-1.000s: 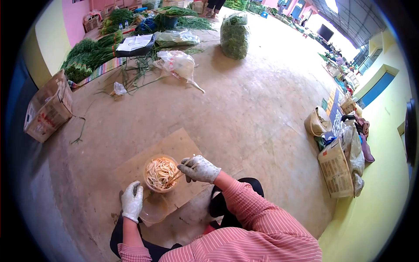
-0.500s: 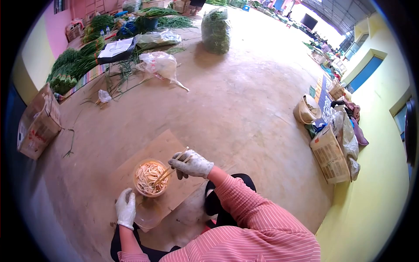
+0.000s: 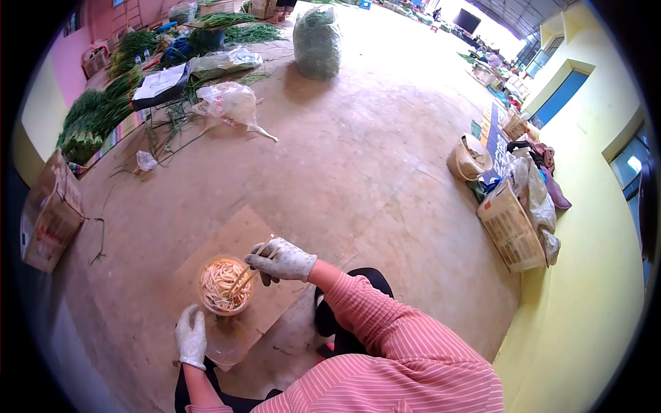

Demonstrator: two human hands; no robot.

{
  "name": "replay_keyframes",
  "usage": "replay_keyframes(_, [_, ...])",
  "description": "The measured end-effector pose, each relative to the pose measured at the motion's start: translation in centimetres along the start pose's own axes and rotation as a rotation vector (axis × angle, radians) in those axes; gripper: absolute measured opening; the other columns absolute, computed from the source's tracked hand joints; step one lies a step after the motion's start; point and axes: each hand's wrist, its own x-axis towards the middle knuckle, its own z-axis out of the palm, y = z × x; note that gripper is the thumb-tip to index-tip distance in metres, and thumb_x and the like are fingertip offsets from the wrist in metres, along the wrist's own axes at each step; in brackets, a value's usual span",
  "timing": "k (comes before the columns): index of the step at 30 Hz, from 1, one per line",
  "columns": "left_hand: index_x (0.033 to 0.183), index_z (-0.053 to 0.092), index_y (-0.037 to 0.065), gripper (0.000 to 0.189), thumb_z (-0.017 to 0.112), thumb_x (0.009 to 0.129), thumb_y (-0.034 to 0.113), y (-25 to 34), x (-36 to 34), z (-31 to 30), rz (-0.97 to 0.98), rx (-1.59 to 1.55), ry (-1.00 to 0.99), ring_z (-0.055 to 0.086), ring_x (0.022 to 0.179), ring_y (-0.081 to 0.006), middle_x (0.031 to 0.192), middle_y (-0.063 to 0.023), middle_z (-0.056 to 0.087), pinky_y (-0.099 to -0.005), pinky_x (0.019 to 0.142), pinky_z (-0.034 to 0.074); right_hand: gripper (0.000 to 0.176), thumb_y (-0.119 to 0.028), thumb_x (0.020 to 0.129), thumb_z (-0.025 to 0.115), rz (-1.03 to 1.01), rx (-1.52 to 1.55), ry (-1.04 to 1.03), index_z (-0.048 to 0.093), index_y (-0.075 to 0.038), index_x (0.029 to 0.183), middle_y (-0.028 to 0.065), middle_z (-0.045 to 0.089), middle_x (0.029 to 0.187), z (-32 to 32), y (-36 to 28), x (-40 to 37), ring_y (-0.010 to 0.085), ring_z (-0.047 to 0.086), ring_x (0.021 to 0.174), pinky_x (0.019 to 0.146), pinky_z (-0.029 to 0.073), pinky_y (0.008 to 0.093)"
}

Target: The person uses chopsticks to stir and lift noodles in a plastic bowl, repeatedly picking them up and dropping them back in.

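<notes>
A round clear plastic bowl (image 3: 204,297) of pale noodles (image 3: 224,281) in reddish sauce stands on a flat piece of cardboard (image 3: 265,303) on the floor. My right hand (image 3: 284,260), in a whitish glove with dark fingertips, grips a pair of chopsticks (image 3: 242,277) whose tips are down in the noodles. Just left of the bowl's near side is my gloved left hand (image 3: 191,337), thumb and fingers apart, with nothing visible in it. Beside that hand, nearer to me, lies a clear round lid (image 3: 227,343) on the cardboard's edge.
Cardboard boxes stand at left (image 3: 51,213) and right (image 3: 511,227). A bucket (image 3: 469,158) is near the right box. Ahead are a full plastic bag of greens (image 3: 318,45), a crumpled white bag (image 3: 231,104) and bundled green vegetables (image 3: 96,117) along the left wall.
The whole view has shifted slightly, so most things appear farther left. The chopsticks stay in the noodles, and both hands hold much the same places around the bowl.
</notes>
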Motion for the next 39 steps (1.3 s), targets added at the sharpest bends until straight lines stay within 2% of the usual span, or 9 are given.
replay_keyframes(1, [0.104, 0.054, -0.002, 0.026, 0.053, 0.081, 0.010, 0.0, 0.0, -0.1, -0.018, 0.006, -0.018, 0.055, 0.096, -0.0221, 0.102, -0.0153, 0.058, -0.0311, 0.086, 0.040, 0.035, -0.026, 0.088, 0.043, -0.008, 0.011, -0.003, 0.056, 0.001, 0.069, 0.0060, 0.058, 0.051, 0.0, -0.1, -0.1, 0.0120, 0.051, 0.041, 0.045, 0.044, 0.0264])
replay_keyframes(4, [0.104, 0.054, -0.002, 0.026, 0.053, 0.081, 0.010, 0.2, -0.1, 0.0, -0.032, 0.014, -0.026, 0.055, 0.096, -0.0217, 0.102, -0.0154, 0.058, -0.0310, 0.086, 0.040, 0.034, -0.027, 0.088, 0.043, -0.010, -0.008, -0.037, 0.057, 0.002, 0.078, 0.0046, 0.058, 0.053, -0.1, 0.3, 0.1, 0.0102, 0.051, 0.043, 0.046, 0.043, 0.0248])
replay_keyframes(11, [0.104, 0.055, -0.002, 0.025, 0.053, 0.082, 0.010, 0.7, -0.2, 0.0, -0.038, 0.005, -0.026, 0.055, 0.095, -0.0202, 0.102, -0.0145, 0.058, -0.0306, 0.085, 0.041, 0.038, -0.028, 0.088, 0.042, -0.017, -0.018, -0.008, 0.056, 0.001, 0.068, 0.0063, 0.057, 0.050, 0.1, -0.2, -0.1, 0.0120, 0.051, 0.041, 0.044, 0.044, 0.0267])
replay_keyframes(14, [0.100, 0.056, -0.002, 0.021, 0.053, 0.081, 0.007, 0.6, -0.2, 0.2, -0.004, 0.009, 0.010, 0.055, 0.086, -0.0156, 0.094, -0.0094, 0.060, -0.0274, 0.080, 0.043, 0.037, -0.028, 0.088, 0.043, -0.024, -0.015, -0.010, 0.056, 0.001, 0.068, 0.0062, 0.057, 0.050, 0.1, 0.0, -0.2, 0.0118, 0.051, 0.041, 0.044, 0.043, 0.0264])
replay_keyframes(17, [0.100, 0.056, -0.002, 0.021, 0.052, 0.082, 0.007, 0.6, -0.2, 0.1, 0.003, 0.035, 0.020, 0.055, 0.086, -0.0158, 0.094, -0.0098, 0.060, -0.0275, 0.080, 0.043, 0.037, -0.028, 0.088, 0.043, -0.017, 0.016, -0.014, 0.056, 0.001, 0.069, 0.0062, 0.057, 0.050, 0.1, 0.0, 0.0, 0.0116, 0.052, 0.041, 0.044, 0.043, 0.0261])
replay_keyframes(19, [0.103, 0.055, -0.002, 0.025, 0.053, 0.081, 0.009, 1.2, -0.3, -0.1, -0.044, 0.015, -0.026, 0.055, 0.094, -0.0207, 0.101, -0.0144, 0.058, -0.0306, 0.085, 0.041, 0.037, -0.028, 0.088, 0.043, -0.011, 0.037, -0.011, 0.056, 0.001, 0.069, 0.0062, 0.057, 0.050, 0.2, 0.1, 0.1, 0.0115, 0.052, 0.041, 0.044, 0.043, 0.0260])
replay_keyframes(31, [0.102, 0.055, -0.003, 0.025, 0.053, 0.081, 0.010, 1.1, -0.2, -0.2, -0.025, 0.037, -0.023, 0.056, 0.094, -0.0218, 0.100, -0.0152, 0.059, -0.0310, 0.084, 0.041, 0.038, -0.032, 0.088, 0.043, -0.059, -0.056, -0.005, 0.057, 0.000, 0.071, 0.0056, 0.058, 0.052, 0.3, 0.8, 0.4, 0.0127, 0.054, 0.046, 0.048, 0.045, 0.0276])
replay_keyframes(33, [0.102, 0.055, -0.003, 0.025, 0.053, 0.081, 0.011, 1.0, -0.2, -0.2, -0.026, 0.038, -0.022, 0.056, 0.094, -0.0218, 0.100, -0.0153, 0.059, -0.0310, 0.084, 0.041, 0.038, -0.031, 0.088, 0.043, 0.002, -0.009, -0.007, 0.056, 0.000, 0.071, 0.0058, 0.058, 0.052, 0.3, 0.6, 0.4, 0.0126, 0.054, 0.046, 0.048, 0.045, 0.0276])
replay_keyframes(39, [0.102, 0.056, -0.003, 0.025, 0.054, 0.080, 0.011, 1.0, -0.2, -0.2, -0.031, 0.038, -0.023, 0.056, 0.094, -0.0224, 0.100, -0.0156, 0.059, -0.0313, 0.084, 0.041, 0.037, -0.030, 0.088, 0.042, -0.010, -0.006, 0.003, 0.055, 0.000, 0.069, 0.0059, 0.058, 0.051, 0.2, 0.7, 0.4, 0.0126, 0.054, 0.045, 0.048, 0.044, 0.0274])
